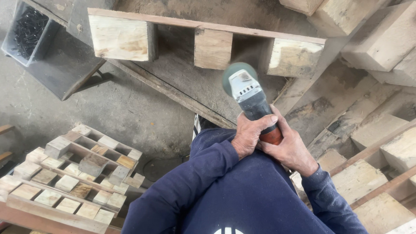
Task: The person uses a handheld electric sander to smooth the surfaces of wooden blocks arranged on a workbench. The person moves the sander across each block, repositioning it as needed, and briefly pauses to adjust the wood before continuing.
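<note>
Concrete floor behind, grinder (pixel 252 102) (upright) points away

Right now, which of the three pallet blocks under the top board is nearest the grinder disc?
The middle block. The angle grinder, held in both hands, has its disc just below it and slightly to the right. The left block and right block sit further off.

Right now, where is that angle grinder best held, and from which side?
By its slim rear body, from behind. On the angle grinder the blurred disc sits at the far end; left hand and right hand both wrap the orange-and-black handle nearest the person.
</note>
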